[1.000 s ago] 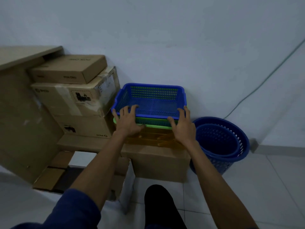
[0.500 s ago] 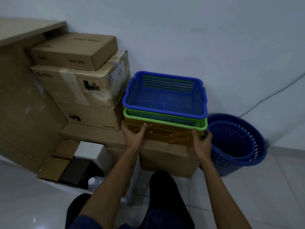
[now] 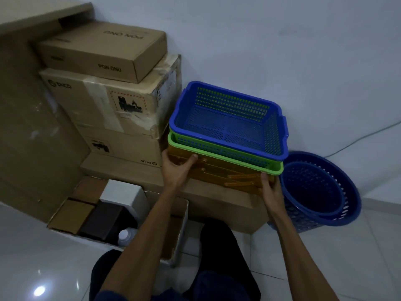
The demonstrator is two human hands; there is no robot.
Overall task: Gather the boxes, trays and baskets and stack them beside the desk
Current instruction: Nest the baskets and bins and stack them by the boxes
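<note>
Left grip (image 3: 175, 169) and right grip (image 3: 271, 192) clasp the orange tray (image 3: 225, 173).
It sits on a cardboard box (image 3: 217, 205); moving it level should keep the green tray (image 3: 274, 170) and blue basket (image 3: 227, 127) on top.

The wall (image 3: 282, 40) behind is plain and pale, with a faint smudge or two high up. A thin cable (image 3: 366, 135) trails down across it on the right at a slant. Underfoot, the floor (image 3: 32, 246) is glossy white tile with thin grout lines (image 3: 267, 275), and a bright spot of glare (image 3: 39, 291) sits on it at the lower left. Low down, left of centre, the white cap of a clear bottle (image 3: 127, 235) pokes up.
</note>
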